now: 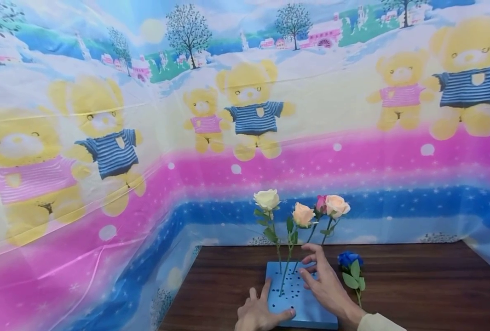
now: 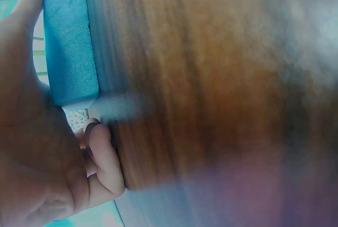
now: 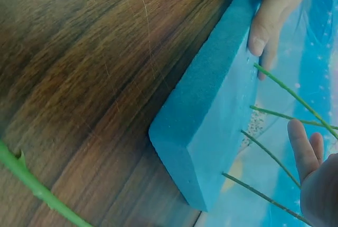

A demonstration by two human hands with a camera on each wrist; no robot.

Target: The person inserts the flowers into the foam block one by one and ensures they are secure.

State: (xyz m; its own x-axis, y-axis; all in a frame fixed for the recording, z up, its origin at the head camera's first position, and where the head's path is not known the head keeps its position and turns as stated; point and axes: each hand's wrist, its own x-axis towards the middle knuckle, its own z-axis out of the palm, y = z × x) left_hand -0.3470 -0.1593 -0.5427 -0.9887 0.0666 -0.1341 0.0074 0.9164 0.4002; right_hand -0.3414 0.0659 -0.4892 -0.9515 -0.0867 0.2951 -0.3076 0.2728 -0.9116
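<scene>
A light blue foam block (image 1: 307, 309) dotted with small holes lies on the table. Several artificial roses stand upright in it: a white rose (image 1: 267, 199), a peach rose (image 1: 303, 214), a pink rose (image 1: 321, 203) and a pale peach rose (image 1: 337, 206). My left hand (image 1: 259, 311) rests against the block's near left part, thumb across its top and index finger along its left edge. Over the block's right side hovers my right hand (image 1: 326, 286), fingers loosely bent, holding nothing. Its fingers (image 3: 302, 145) are close to the green stems (image 3: 270, 155) in the right wrist view.
A blue rose (image 1: 350, 259) with green leaves lies on the dark wooden table (image 1: 414, 285), right of the block. Its thorny stem (image 3: 39, 190) crosses the right wrist view's lower left corner. Behind the table hangs a bear-patterned curtain (image 1: 211, 179).
</scene>
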